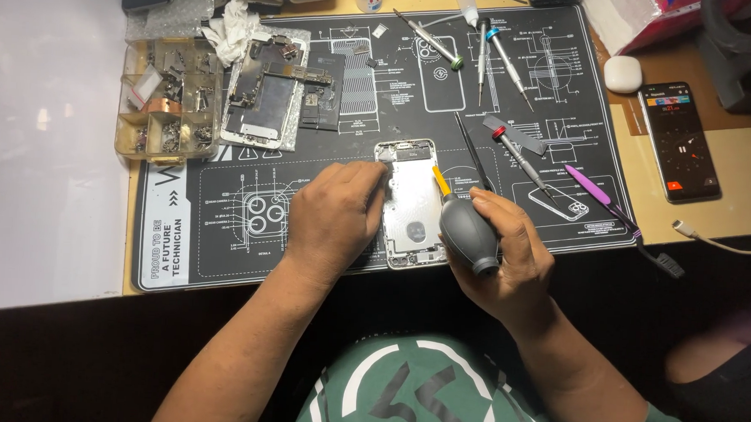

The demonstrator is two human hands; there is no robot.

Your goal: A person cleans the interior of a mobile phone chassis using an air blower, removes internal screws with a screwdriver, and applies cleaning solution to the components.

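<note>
Dust-blowing step: right hand (509, 251) closed around grey air blower (467, 232), orange nozzle aimed into open phone shell (412, 206); left hand (333, 218) presses its edge, fingers curled. Next likely needs steady squeezes

A black repair mat (223, 230) with white diagrams covers the desk. At its upper left sits a clear compartment box (167, 101) of small parts, a disassembled phone frame (262, 92) beside it. Screwdrivers (500, 60) lie along the top, purple tweezers (600, 195) to the right, then a lit smartphone (679, 141) and a white earbud case (623, 74).
</note>
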